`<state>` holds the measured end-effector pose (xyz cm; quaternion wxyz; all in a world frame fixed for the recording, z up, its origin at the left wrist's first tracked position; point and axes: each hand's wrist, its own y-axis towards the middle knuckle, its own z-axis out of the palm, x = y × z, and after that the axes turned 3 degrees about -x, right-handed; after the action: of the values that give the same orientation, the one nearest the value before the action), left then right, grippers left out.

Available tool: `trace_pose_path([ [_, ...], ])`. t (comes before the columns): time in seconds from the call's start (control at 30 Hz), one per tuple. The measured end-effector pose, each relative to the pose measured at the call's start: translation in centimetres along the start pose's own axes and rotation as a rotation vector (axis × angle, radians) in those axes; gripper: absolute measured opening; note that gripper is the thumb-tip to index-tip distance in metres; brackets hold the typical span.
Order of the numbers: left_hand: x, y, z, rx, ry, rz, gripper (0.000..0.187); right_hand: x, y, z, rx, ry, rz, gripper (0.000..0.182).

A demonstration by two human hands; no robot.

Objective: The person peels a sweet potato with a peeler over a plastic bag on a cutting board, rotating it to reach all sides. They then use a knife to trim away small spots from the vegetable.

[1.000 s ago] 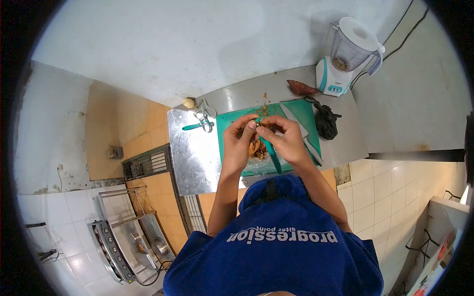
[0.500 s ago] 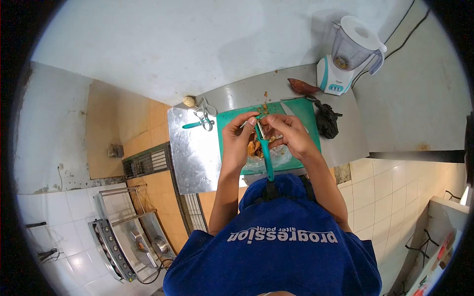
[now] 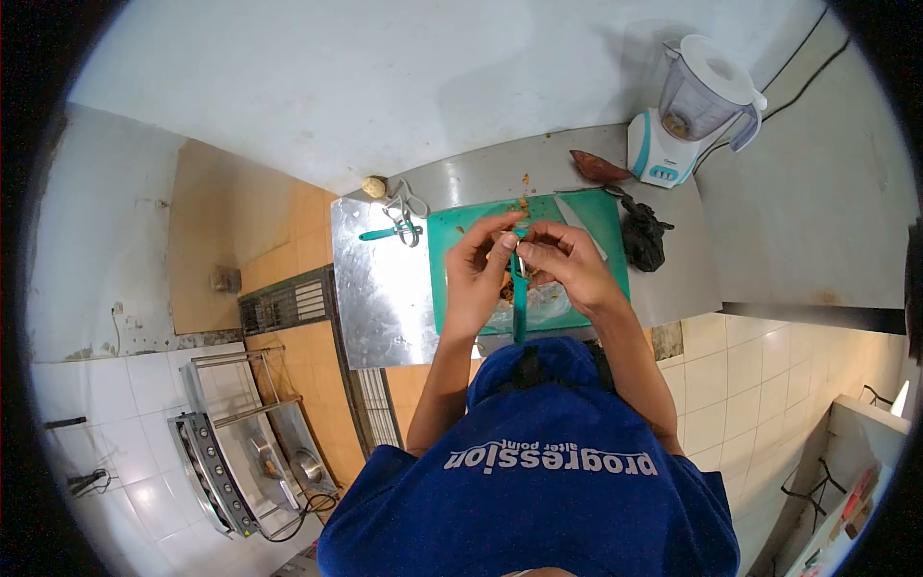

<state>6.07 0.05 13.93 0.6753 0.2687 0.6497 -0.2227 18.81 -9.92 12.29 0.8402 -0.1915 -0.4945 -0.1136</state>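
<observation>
A peeler with a teal handle (image 3: 520,310) is held in front of me by both hands, its handle pointing toward my body. My left hand (image 3: 478,276) pinches the peeler's head end from the left, thumb against it. From the right, my right hand (image 3: 575,267) has thumb and fingers closed around the same end. Fingers hide most of the blade. Beneath the hands lies a green cutting board (image 3: 450,260) with a clear plastic bag (image 3: 546,304) and orange-brown peelings, partly covered. A knife (image 3: 580,224) rests on the board beyond my right hand.
A steel table (image 3: 370,322) carries a second teal-handled tool (image 3: 382,234), grey scissor-like handles (image 3: 413,200) and a round pale tuber (image 3: 373,187). Toward the right are a sweet potato (image 3: 598,166), a black plastic bag (image 3: 644,238) and a blender (image 3: 673,125). A wall stands behind.
Both hands have drawn slightly closer around the peeler's head, and its handle now hangs straighter toward me. The whole view has shifted a little.
</observation>
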Motion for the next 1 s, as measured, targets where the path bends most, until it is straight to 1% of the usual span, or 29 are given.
trace_pose_path([
  [0.03, -0.1, -0.1, 0.2, -0.006, 0.066, 0.046, 0.017, 0.0, 0.0, 0.0, 0.018, 0.002, 0.001, 0.026],
  [0.07, 0.0, 0.0, 0.4, -0.007, 0.067, 0.045, 0.017, 0.0, 0.0, 0.1, 0.019, 0.003, 0.002, 0.026],
  [0.13, 0.5, 0.1, 0.6, 0.004, 0.071, 0.127, 0.016, -0.1, -0.1, 0.5, -0.015, 0.029, -0.074, 0.021],
  [0.17, 0.5, -0.1, 0.6, 0.002, 0.072, 0.125, 0.016, -0.3, -0.1, 0.6, -0.014, 0.029, -0.071, 0.021],
  [0.23, 0.6, -0.3, 0.8, -0.029, -0.034, -0.068, 0.015, -0.7, -0.1, 0.6, -0.060, 0.014, -0.080, 0.018],
  [0.37, 1.2, -0.3, 1.0, -0.045, -0.042, -0.088, 0.016, -1.0, -0.4, 1.2, -0.092, 0.093, -0.086, 0.016],
  [0.43, 1.6, -0.3, 1.0, -0.109, -0.094, -0.154, 0.019, -1.0, -0.3, 1.2, -0.072, 0.105, -0.138, 0.013],
  [0.47, 2.2, -0.4, 0.9, -0.111, -0.095, -0.156, 0.019, -0.9, -0.4, 1.3, -0.071, 0.104, -0.136, 0.013],
  [0.53, 3.0, -0.4, 0.8, -0.168, -0.502, -0.325, 0.022, 0.1, -0.6, 2.0, -0.107, -0.104, -0.203, 0.014],
  [0.57, 3.2, -0.6, 0.7, -0.159, -0.497, -0.333, 0.022, -0.2, -0.6, 2.0, -0.118, -0.097, -0.203, 0.014],
  [0.63, 3.0, -0.6, 0.6, -0.171, -0.381, -0.202, 0.023, -0.7, -0.1, 1.9, -0.164, -0.119, -0.259, 0.016],
  [0.67, 2.9, -0.5, 0.5, -0.174, -0.383, -0.198, 0.023, -0.8, 0.0, 1.7, -0.159, -0.121, -0.261, 0.016],
  [0.73, 2.5, -0.4, 0.6, -0.162, -0.354, -0.229, 0.024, -0.9, 0.0, 1.4, -0.124, -0.012, -0.221, 0.016],
  [0.83, 2.3, -0.3, 0.6, -0.141, -0.317, -0.200, 0.024, -0.8, 0.1, 1.4, -0.126, 0.056, -0.174, 0.015],
  [1.0, 1.8, -0.3, 0.8, -0.132, -0.307, -0.198, 0.022, -0.8, 0.0, 1.3, -0.131, 0.076, -0.159, 0.016],
])
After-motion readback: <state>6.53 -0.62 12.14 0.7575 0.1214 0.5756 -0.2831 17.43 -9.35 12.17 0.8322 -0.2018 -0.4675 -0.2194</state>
